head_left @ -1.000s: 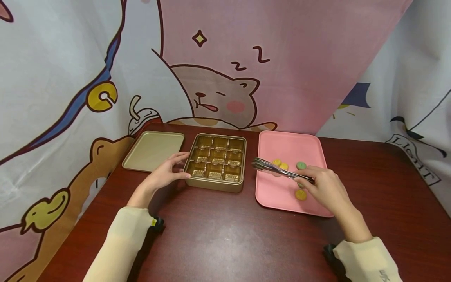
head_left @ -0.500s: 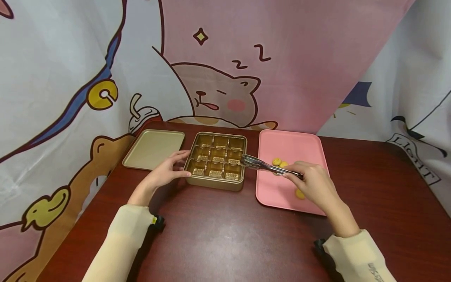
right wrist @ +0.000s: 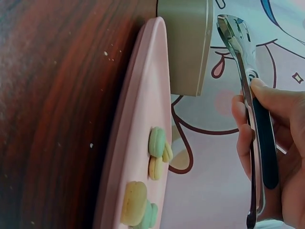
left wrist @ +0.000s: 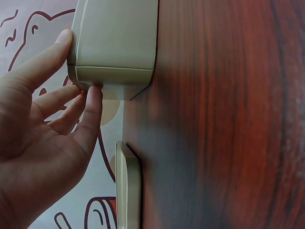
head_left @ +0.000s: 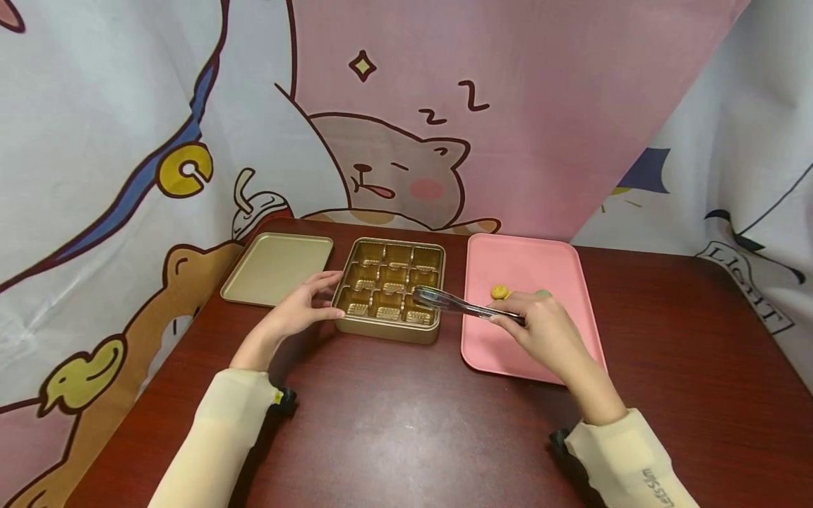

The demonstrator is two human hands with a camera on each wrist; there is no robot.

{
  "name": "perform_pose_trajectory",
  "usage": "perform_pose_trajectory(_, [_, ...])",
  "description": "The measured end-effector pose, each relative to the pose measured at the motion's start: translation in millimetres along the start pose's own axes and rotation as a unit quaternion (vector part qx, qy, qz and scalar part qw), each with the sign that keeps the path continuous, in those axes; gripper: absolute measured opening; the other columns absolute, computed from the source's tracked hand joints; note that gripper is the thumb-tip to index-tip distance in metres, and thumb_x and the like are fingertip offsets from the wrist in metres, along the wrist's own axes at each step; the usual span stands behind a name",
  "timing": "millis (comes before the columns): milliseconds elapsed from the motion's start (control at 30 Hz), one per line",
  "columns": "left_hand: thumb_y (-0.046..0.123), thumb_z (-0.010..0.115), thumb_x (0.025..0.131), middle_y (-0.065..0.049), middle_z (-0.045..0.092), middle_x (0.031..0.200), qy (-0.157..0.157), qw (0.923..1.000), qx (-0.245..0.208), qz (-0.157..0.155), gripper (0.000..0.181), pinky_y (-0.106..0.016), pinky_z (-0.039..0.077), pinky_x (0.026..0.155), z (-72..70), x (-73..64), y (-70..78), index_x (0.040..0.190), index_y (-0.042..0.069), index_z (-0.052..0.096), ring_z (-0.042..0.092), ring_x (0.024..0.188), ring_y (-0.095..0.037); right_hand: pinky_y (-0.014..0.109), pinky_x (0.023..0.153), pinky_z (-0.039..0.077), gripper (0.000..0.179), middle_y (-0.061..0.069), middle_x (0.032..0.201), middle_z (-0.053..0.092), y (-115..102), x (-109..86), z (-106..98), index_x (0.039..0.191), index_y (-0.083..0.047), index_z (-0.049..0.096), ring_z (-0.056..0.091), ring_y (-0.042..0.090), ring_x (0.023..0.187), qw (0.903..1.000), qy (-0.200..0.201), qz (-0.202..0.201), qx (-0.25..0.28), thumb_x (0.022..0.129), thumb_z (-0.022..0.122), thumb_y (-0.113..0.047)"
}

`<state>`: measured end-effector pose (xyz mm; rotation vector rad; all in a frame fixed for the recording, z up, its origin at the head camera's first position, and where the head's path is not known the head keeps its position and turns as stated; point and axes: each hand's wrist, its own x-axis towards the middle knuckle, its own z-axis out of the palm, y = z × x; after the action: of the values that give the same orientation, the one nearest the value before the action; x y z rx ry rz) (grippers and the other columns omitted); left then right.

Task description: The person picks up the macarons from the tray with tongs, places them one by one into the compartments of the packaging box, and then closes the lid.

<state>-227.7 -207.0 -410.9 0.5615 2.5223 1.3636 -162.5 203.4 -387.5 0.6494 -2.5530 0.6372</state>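
My left hand (head_left: 295, 314) rests against the left side of a gold tin (head_left: 387, 331), its thumb at the near-left corner of the rim and its fingers along the side wall. The tin holds a gold insert with several compartments. In my right hand (head_left: 546, 328) I grip metal tongs (head_left: 454, 303), whose tips overlap the tin's right-hand column. The right wrist view shows the tongs' arms close together with a greenish tint at the tips; whether they hold something I cannot tell. A yellow macaron (head_left: 500, 291) and a green macaron (right wrist: 157, 142) lie on the pink tray (head_left: 521, 257).
A flat gold lid (head_left: 279, 264) lies left of the tin. More macarons sit on the tray, partly hidden by my right hand in the head view. Small crumbs (right wrist: 106, 53) dot the dark wooden table (head_left: 381, 423). A cartoon-print cloth (head_left: 540, 106) hangs behind.
My right hand has carried the tongs leftward, from over the tray's left edge to over the tin's right-hand column. The left hand and the tin have stayed in place.
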Motion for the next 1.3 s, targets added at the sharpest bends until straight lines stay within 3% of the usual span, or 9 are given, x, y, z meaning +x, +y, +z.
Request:
perform_pose_trajectory(100, [0.006,0.073,0.089,-0.022,0.028,0.159,0.001,1.0000,0.000,0.002,0.076,-0.055,0.044,0.109,0.0,-0.1,0.9,0.152,-0.006,0.033,0.044,0.132,-0.042,0.034,0.072,0.040,0.019,0.006,0.105,0.077,0,-0.9,2,0.096,-0.015,0.080,0.074,0.024,0.093,0.9999,-0.007,-0.006,0.006,0.077,0.084,-0.013])
perform_pose_trajectory(267, [0.006,0.073,0.089,-0.022,0.028,0.158,0.001,1.0000,0.002,0.005,0.076,-0.055,0.044,0.109,-0.2,-0.7,1.0,0.152,-0.006,0.033,0.044,0.132,-0.043,0.043,0.082,0.053,0.020,0.009,0.115,0.075,-1,-2.9,2,0.101,-0.013,0.079,0.071,0.030,0.108,0.9990,-0.038,0.015,0.019,0.081,0.082,-0.015])
perform_pose_trajectory(400, [0.005,0.073,0.089,-0.023,0.028,0.158,0.002,1.0000,0.001,0.008,0.075,-0.055,0.043,0.110,0.0,-1.0,-1.2,0.152,-0.006,0.033,0.044,0.131,-0.044,0.040,0.080,0.051,0.021,0.008,0.116,0.075,0,-4.5,0,0.103,-0.014,0.079,0.070,0.029,0.108,0.9987,-0.037,0.025,0.025,0.082,0.081,-0.015])
perform_pose_trajectory(667, [0.006,0.072,0.090,-0.023,0.028,0.158,0.002,1.0000,-0.001,0.009,0.075,-0.056,0.042,0.110,1.8,-1.4,-6.0,0.152,-0.007,0.033,0.045,0.131,-0.044,0.030,0.064,0.043,0.026,0.008,0.104,0.077,5,-9.1,-7,0.107,-0.013,0.079,0.058,0.017,0.081,0.9986,-0.025,0.042,0.017,0.081,0.082,-0.015])
perform_pose_trajectory(867, [0.006,0.072,0.090,-0.022,0.027,0.159,0.002,1.0000,-0.005,0.006,0.075,-0.055,0.042,0.111,1.5,-1.7,-5.2,0.152,-0.006,0.032,0.044,0.132,-0.043,0.027,0.062,0.043,0.023,-0.002,0.085,0.072,10,-11.1,-15,0.103,-0.011,0.079,0.055,0.011,0.071,0.9988,-0.018,0.044,0.013,0.080,0.082,-0.012])
perform_pose_trajectory(1300, [0.007,0.072,0.090,-0.023,0.028,0.158,0.001,1.0000,-0.001,0.007,0.074,-0.056,0.042,0.110,1.3,0.2,-4.2,0.151,-0.007,0.033,0.045,0.131,-0.043,0.025,0.059,0.040,0.019,-0.002,0.092,0.074,21,-14.7,-29,0.099,-0.016,0.079,0.054,0.008,0.068,0.9979,-0.012,0.064,-0.004,0.081,0.082,-0.013])
